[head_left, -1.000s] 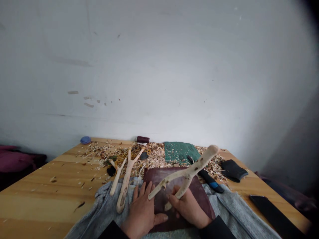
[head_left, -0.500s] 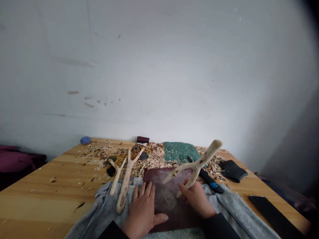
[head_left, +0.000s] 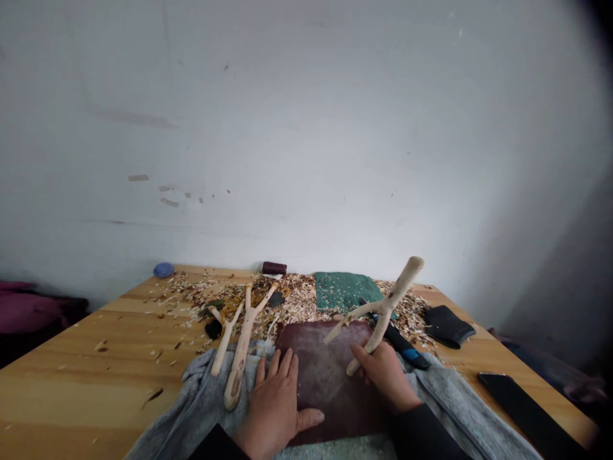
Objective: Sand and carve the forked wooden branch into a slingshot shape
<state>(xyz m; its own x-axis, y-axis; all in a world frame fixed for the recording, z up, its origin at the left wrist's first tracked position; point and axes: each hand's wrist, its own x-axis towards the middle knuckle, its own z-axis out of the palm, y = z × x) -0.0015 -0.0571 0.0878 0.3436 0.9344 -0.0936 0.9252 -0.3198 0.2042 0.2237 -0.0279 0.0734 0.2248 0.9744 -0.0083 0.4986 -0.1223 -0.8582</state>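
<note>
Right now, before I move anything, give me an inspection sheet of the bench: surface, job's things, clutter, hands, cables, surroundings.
Surface: wooden table, with a dark red sheet over a grey fleece cloth.
Job's things: forked branch, lifted above the sheet; two carved forked sticks lying to its left.
Clutter: wood shavings, green cloth, knife with blue-banded handle, black pouch, black slab.
Hands: left hand flat on the sheet; right hand gripping the branch.
Cables: nothing seen.
Surroundings: white wall behind the table; purple fabric at left.
</note>
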